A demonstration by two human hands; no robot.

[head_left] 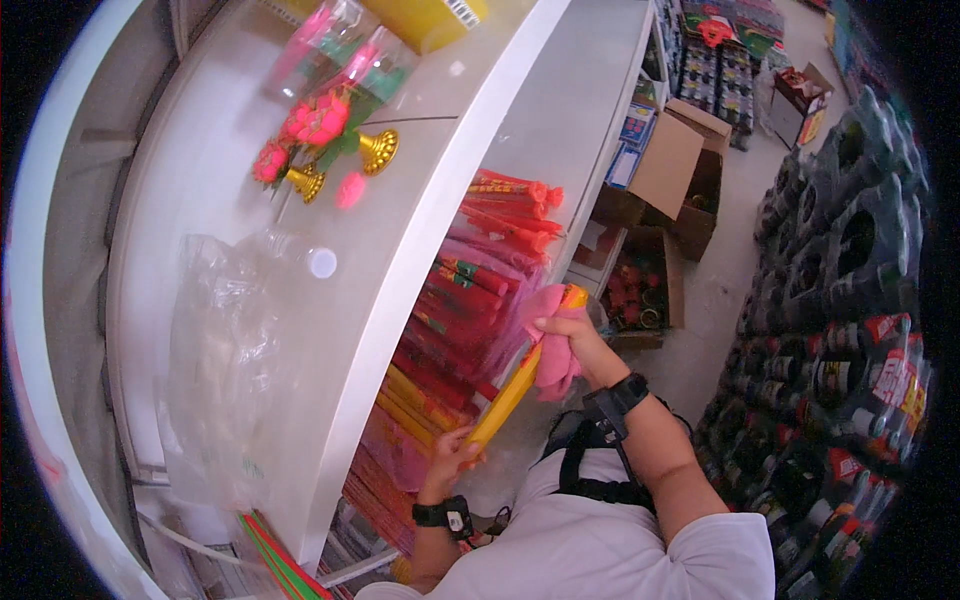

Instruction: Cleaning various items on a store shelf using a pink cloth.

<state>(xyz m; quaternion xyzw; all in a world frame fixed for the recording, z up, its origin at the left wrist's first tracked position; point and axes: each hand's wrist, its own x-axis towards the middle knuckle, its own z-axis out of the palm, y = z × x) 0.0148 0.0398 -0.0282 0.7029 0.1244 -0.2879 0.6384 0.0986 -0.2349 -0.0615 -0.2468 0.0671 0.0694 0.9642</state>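
A long, narrow yellow package (511, 398) slants between my two hands. My left hand (452, 459) is closed around its lower end. My right hand (572, 335) grips a pink cloth (556, 374) that is bunched against the package near its upper end. Beside them on the lower shelf lie several long red packages (437, 317), some in clear plastic, their ends facing me. More yellow packages (411, 402) lie next to the red ones, close to my left hand. The kind of goods inside these packages I cannot make out.
The white shelf top (375, 250) holds artificial pink flowers (318, 120) on gold stands, a clear plastic bag (225, 340) and a bottle with a white cap (321, 263). Open cardboard boxes (672, 160) stand on the floor ahead. Stacked shrink-wrapped bottles (830, 290) line the right.
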